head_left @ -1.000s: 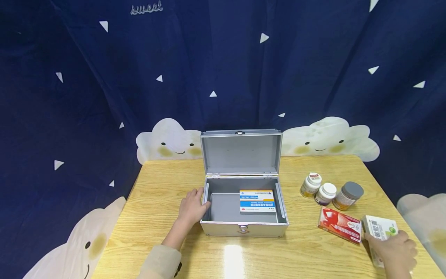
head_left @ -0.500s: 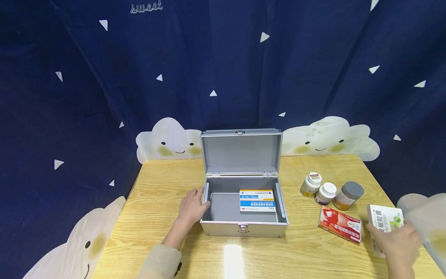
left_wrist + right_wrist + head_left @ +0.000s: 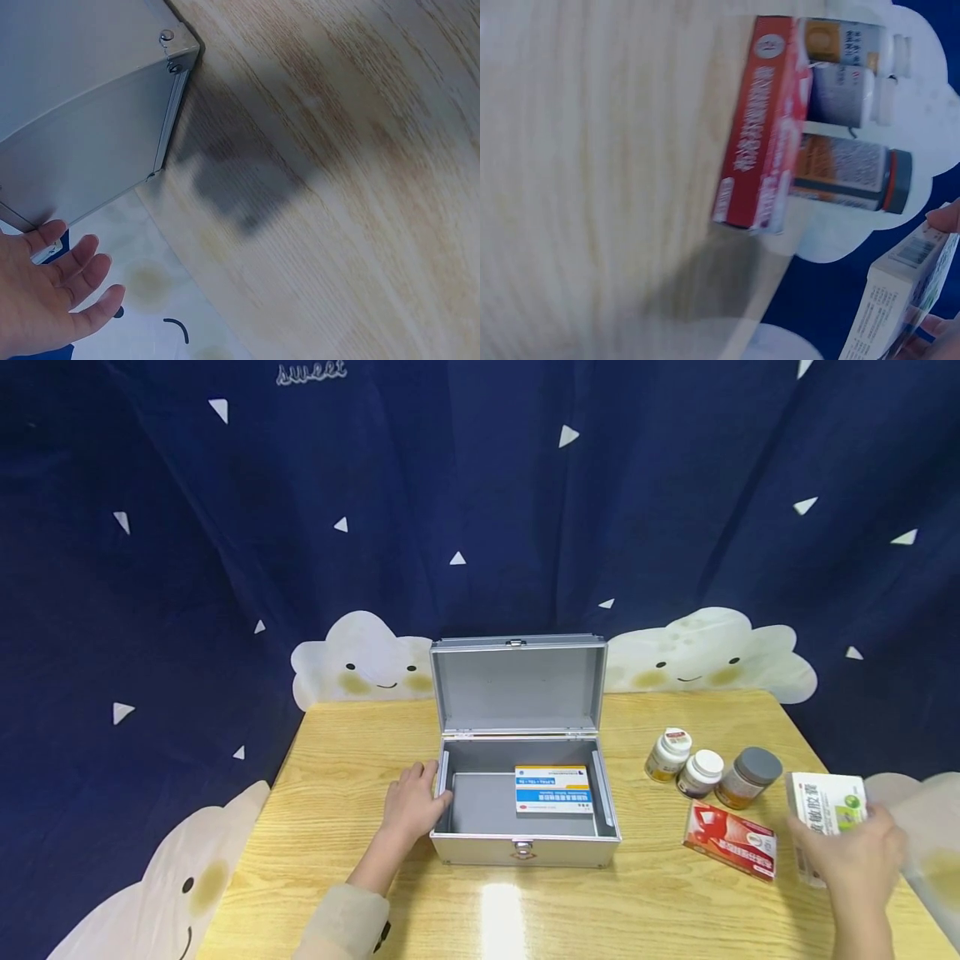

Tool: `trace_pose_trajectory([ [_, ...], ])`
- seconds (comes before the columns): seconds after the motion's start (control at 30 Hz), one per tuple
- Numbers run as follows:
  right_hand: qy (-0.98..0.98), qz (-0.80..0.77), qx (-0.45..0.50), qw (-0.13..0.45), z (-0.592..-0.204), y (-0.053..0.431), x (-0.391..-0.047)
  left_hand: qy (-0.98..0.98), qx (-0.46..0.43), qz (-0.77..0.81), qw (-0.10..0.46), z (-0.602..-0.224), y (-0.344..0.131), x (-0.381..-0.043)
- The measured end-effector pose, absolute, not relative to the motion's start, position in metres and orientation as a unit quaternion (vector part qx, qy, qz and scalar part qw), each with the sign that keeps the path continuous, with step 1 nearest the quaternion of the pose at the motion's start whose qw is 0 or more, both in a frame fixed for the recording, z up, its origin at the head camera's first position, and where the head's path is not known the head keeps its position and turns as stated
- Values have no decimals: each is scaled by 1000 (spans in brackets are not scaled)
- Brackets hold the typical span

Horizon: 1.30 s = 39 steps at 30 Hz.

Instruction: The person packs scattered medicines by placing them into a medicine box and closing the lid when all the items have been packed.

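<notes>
My right hand [image 3: 858, 860] grips a white medicine box [image 3: 825, 806] with green print, at the right side of the table in the head view. In the right wrist view this medicine box [image 3: 892, 292] appears tilted at the lower right, fingers on both sides of it, apart from the table. My left hand [image 3: 412, 806] rests on the left rim of a silver metal case [image 3: 525, 852], whose lid stands up. Its loosely bent fingers show beside the case wall in the left wrist view. Inside the case, at the right, lies a blue, white and orange medicine box [image 3: 553, 789].
A red medicine box [image 3: 731, 841] lies on the table between the case and my right hand. Behind it stand two white-capped bottles [image 3: 668, 755] and a grey-lidded jar [image 3: 748, 777]. A dark blue curtain [image 3: 510, 510] hangs behind the wooden table [image 3: 360, 735].
My right hand has raised the white and green medicine box and moved it away from me, toward the back of the table. The left hand has stayed at the case rim.
</notes>
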State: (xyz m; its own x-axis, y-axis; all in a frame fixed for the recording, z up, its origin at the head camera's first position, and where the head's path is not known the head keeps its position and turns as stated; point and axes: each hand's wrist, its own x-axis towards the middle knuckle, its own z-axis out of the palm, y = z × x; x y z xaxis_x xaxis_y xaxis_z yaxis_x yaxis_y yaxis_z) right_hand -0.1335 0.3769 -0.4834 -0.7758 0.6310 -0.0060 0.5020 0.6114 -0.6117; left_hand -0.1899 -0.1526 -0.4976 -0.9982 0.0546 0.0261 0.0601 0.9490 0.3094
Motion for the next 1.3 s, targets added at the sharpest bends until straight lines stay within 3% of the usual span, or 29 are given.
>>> trace_pose_trajectory([
  [0.53,-920,297,-225,123,-448,344,-146,-989,-27,-145,6,-497,-152,-190],
  [0.73,-928,295,-201,110,-443,327,-154,-989,-27,-148,6,-497,-151,-189],
  [1.3,-944,293,-52,142,-432,267,-178,-988,-26,-149,6,-497,-151,-189],
])
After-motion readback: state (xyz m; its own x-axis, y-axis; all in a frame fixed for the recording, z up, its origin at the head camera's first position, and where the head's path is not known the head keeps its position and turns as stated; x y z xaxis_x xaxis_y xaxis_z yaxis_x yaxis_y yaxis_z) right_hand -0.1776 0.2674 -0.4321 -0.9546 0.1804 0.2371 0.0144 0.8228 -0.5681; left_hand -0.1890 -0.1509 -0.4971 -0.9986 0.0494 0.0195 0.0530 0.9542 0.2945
